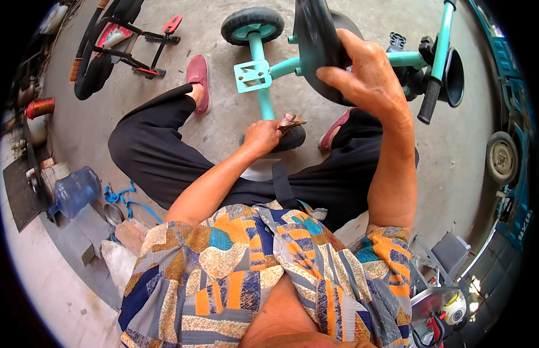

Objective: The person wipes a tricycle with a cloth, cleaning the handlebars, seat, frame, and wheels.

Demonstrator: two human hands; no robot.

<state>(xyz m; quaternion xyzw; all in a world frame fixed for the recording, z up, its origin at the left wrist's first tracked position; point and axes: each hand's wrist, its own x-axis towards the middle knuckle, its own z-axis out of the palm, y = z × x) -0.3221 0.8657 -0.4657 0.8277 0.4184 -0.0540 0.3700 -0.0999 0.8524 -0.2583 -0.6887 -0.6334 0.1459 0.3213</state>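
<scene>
A turquoise child's tricycle (pixel 286 68) is in front of me, its rear axle between my knees and its front end off to the right. My right hand (pixel 371 75) is closed over the edge of the black seat (pixel 317 49), thumb on the near side. My left hand (pixel 262 138) pinches a crumpled brown rag (pixel 290 122) by the near end of the axle. That rag is against or just above the near rear wheel (pixel 292 139), which my hand partly hides. The far rear wheel (pixel 252 24) shows whole. A black-gripped handlebar (pixel 440 61) rises at the right.
A black-framed item with red pedals (pixel 173 24) stands at the far left. Along the left are a red can (pixel 40 108), a blue water jug (pixel 76 190), blue strap (pixel 128 197) and bricks (pixel 130 235). A blue vehicle with a wheel (pixel 502 157) borders the right.
</scene>
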